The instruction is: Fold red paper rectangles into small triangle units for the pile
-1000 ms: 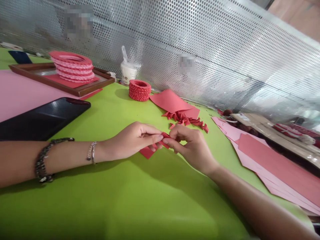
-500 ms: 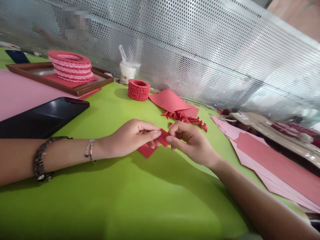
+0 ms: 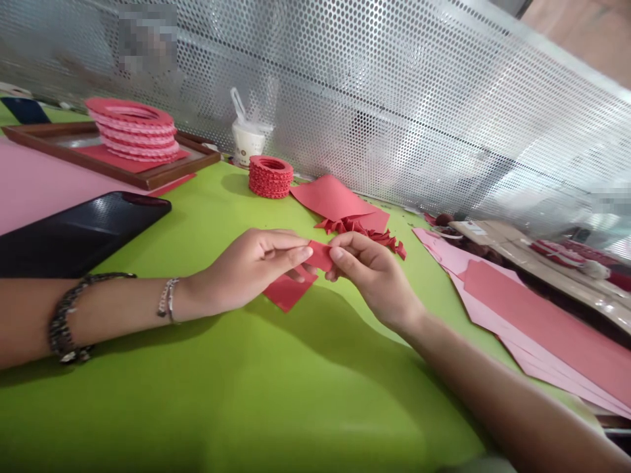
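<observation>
A small red paper piece [image 3: 321,255] is pinched between both hands above the green table. My left hand [image 3: 256,266] grips its left edge with thumb and fingers. On its right edge the thumb and fingers of my right hand [image 3: 369,269] are closed. Below my left hand lies another red paper [image 3: 288,293], partly hidden by the fingers. Several folded red pieces [image 3: 365,230] form a row just behind my right hand, beside larger red sheets [image 3: 335,197].
A stack of red rings [image 3: 270,177] stands near a white cup [image 3: 248,141]. At the left are a wooden tray [image 3: 152,179] with pink-red rings [image 3: 133,131] and a black tray [image 3: 93,230]. Pink sheets [image 3: 513,348] lie at the right, a perforated metal screen [image 3: 345,85] behind.
Both hands have moved slightly up with the small red paper, which has turned and now lies more level between them. More of the red paper below shows.
</observation>
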{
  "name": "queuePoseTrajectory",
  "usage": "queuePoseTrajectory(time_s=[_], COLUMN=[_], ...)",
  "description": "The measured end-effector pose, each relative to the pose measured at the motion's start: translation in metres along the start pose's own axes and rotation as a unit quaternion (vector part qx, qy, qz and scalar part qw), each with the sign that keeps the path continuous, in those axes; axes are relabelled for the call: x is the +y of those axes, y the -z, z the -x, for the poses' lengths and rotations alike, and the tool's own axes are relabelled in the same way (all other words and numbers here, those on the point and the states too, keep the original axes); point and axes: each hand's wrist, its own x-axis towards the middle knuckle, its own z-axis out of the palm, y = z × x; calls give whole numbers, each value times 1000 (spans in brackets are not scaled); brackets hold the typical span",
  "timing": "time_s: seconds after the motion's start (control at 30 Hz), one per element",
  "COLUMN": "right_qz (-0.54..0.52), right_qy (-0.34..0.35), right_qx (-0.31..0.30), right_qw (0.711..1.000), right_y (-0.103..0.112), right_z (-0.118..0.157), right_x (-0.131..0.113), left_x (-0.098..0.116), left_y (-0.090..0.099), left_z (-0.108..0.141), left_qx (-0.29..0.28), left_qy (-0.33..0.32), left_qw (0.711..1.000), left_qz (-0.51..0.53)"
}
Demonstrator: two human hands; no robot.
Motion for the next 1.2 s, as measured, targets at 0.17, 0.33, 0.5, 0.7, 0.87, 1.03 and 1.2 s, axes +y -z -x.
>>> queuePoseTrajectory(time_s=[0.17,0.33,0.5,0.7,0.87,1.03,1.2], right_qz=[15,3,38,243,346,365,341], right_qy=[-13,2,30,97,172,179,180], right_qx=[14,15,57,-15,-34,-31,-43], right_qw=[1000,1000,997,965,921,913,922], right_y=[-2,1,8,0,-6,-8,-7], right_z=[1,-1,-3,6,10,13,14], right_x=[-2,1,2,-3,-5,-7,-8], left_x=[1,-2,0,-2,-4,-3,1], left_y=[-1,-1,0,-1,0,1,2], left_z=[-1,-2,0,-2,-1,1,1], left_qx=[0,-13,-8,18,-47,-31,-65], left_qy=[-5,10,10,29,-59,-163,-129], left_qw=[1000,998,998,999,989,957,973], left_qz=[27,61,66,18,-130,-238,-178])
